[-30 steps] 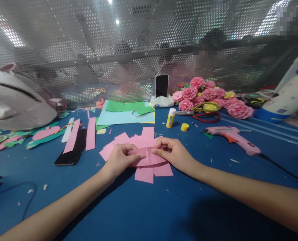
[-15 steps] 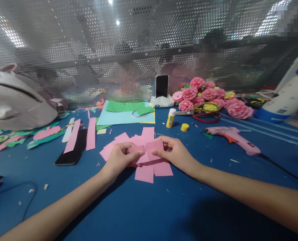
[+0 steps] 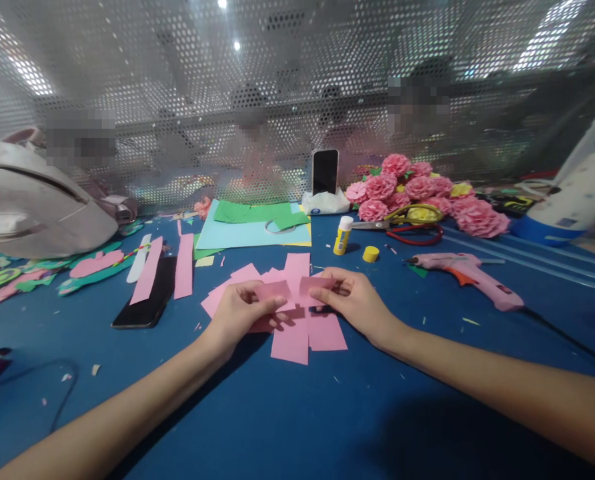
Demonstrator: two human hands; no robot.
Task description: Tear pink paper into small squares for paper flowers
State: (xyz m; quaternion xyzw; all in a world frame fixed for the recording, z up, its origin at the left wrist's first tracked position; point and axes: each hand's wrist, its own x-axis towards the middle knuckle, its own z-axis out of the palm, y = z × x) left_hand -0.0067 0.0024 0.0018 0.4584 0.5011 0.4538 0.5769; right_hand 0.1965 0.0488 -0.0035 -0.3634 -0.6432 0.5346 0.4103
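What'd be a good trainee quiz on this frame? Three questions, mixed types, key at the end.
1. Multiple choice. What does the left hand hold?
a) scissors
b) pink paper
c) glue gun

2. True or false: the yellow cap lies apart from the glue stick.

3. Short answer. What lies partly over the flat phone?

Key: 1. b; 2. true; 3. a pink strip.
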